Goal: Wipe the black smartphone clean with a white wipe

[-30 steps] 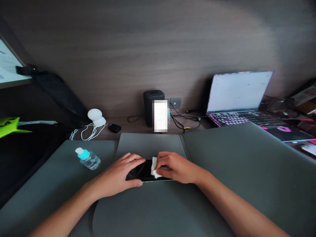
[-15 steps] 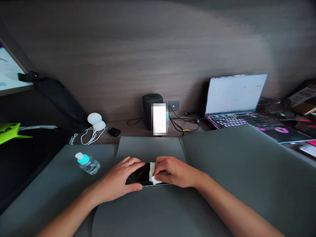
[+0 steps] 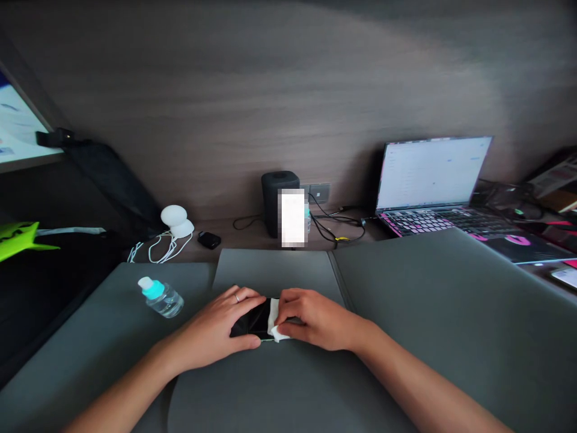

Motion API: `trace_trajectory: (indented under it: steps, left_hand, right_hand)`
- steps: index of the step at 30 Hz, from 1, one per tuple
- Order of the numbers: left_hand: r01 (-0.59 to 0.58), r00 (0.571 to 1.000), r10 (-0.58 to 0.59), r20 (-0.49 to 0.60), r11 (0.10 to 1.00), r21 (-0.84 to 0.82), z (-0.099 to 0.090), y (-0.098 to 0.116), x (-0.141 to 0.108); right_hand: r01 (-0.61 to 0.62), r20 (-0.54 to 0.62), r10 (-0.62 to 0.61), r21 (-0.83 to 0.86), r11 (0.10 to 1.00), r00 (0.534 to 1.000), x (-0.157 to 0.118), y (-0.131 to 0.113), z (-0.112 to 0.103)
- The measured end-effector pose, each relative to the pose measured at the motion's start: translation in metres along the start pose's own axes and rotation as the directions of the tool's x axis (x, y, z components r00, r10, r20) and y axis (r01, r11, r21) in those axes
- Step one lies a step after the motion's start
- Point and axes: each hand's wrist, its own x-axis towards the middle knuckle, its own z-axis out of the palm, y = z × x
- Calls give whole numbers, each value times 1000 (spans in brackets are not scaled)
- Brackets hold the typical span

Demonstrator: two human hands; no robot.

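Observation:
A phone with a dark screen (image 3: 258, 320) lies flat on the grey mat (image 3: 288, 385). My left hand (image 3: 228, 322), with a ring on one finger, grips the phone's left end between thumb and fingers. Pinched in my right hand (image 3: 309, 319) is a folded white wipe (image 3: 274, 319), which rests on the phone's screen. The phone's right end is hidden under my right hand. To the left, a clear bottle with a turquoise and white cap (image 3: 161, 297) lies on its side.
Behind the mat stand a black speaker (image 3: 270, 204), a white round device (image 3: 174, 216) with cables and a small black object (image 3: 210, 240). An open laptop (image 3: 433, 177) is at the back right. A black bag (image 3: 58, 288) lies at the left.
My right hand has moved slightly left and toward me with the wipe, across the phone. My left hand keeps its grip. The view has shifted slightly.

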Motion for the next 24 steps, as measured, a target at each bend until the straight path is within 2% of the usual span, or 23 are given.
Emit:
trace_trajectory:
  steps: [6, 11, 16, 21, 24]
  left_hand:
    - [36, 999, -36, 14, 999, 24, 1, 0, 0]
    - [28, 999, -29, 21, 999, 43, 0, 0, 0]
    - [32, 999, -33, 18, 999, 44, 0, 1, 0]
    - [28, 1000, -29, 13, 999, 27, 0, 2, 0]
    - [21, 1000, -21, 12, 1000, 17, 0, 1, -1]
  right_hand:
    - [-34, -11, 34, 25, 999, 999, 1, 1, 0]
    - [3, -12, -2, 22, 1000, 1000, 1, 3, 1]
    - [-85, -25, 86, 21, 996, 996, -2, 4, -1]
    - [-16, -2, 16, 30, 999, 1000, 1, -1, 6]
    - [-47, -5, 47, 39, 998, 999, -1, -1, 3]
